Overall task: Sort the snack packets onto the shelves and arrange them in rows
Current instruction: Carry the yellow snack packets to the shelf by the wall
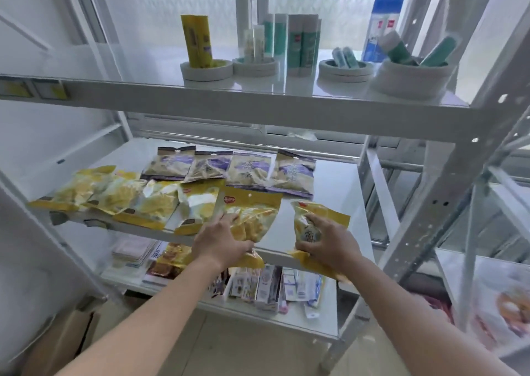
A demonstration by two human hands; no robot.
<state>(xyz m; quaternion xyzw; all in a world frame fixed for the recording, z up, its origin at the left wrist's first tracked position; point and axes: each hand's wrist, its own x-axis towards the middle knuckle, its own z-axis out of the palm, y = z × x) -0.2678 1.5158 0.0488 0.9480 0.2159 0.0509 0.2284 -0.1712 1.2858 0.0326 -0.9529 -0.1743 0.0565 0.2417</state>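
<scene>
Left hand [222, 242]: lower centre of the frame, fingers lying forward over the flat yellow packet [255, 212] with the thumb curled at its lower end, gripping it.
Right hand [329, 242]: right of centre, apart from the other hand, fingers curled round the middle of the crumpled yellow packet [319, 213], clamped on it.
Flat yellow packet: glossy foil-like plastic, rectangular with a red logo at its top corner; it lies on the middle shelf [335, 192], its bottom edge overhanging the front lip.
Crumpled yellow packet: the same shiny film, creased and pinched narrow at the grip, tilted, its lower end hanging past the shelf edge.
Yellow row [129, 200]: four puffy, wrinkled yellow packets to the left along the front, overlapping at their edges.
Purple row [229, 169]: four beige-and-purple pillow packets side by side behind the yellow ones.
Middle shelf: smooth white board in a white metal frame.
Top shelf [229, 103]: upper frame; white rings [206, 70] with tubes standing in them.
Lower shelf [315, 327]: small flat packets [258, 286] packed upright.
</scene>
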